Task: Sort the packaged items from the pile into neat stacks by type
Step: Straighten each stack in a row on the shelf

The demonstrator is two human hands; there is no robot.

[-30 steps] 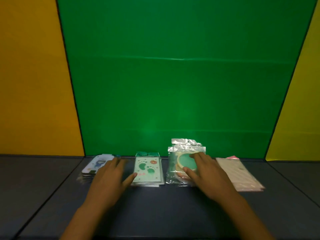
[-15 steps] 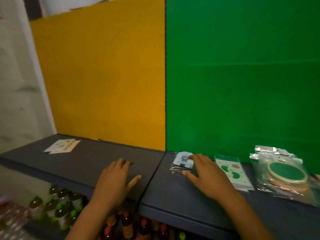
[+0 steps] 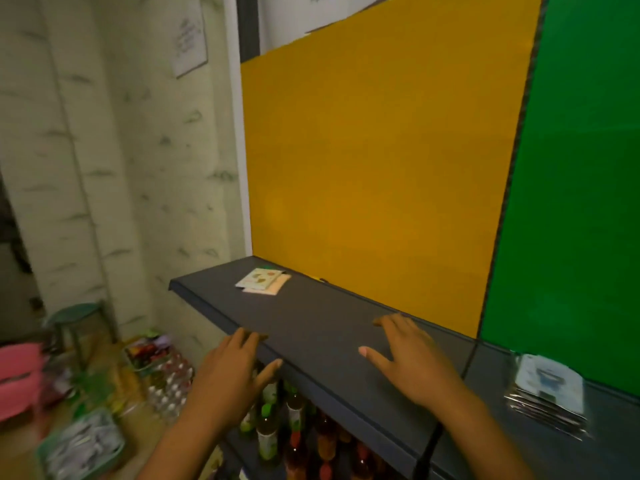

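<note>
both hands (image 3: 228, 372) (image 3: 412, 362) spread flat — glossy packet stack (image 3: 547, 393) on matte shelf (image 3: 332, 327).

My stack of clear-wrapped white and blue packets (image 3: 549, 393) is smeared by motion blur, its print unreadable. The bottles (image 3: 268, 434) under the dark grey shelf (image 3: 322, 327) are half hidden. The white wall notice (image 3: 188, 36) is too small to read.
</note>
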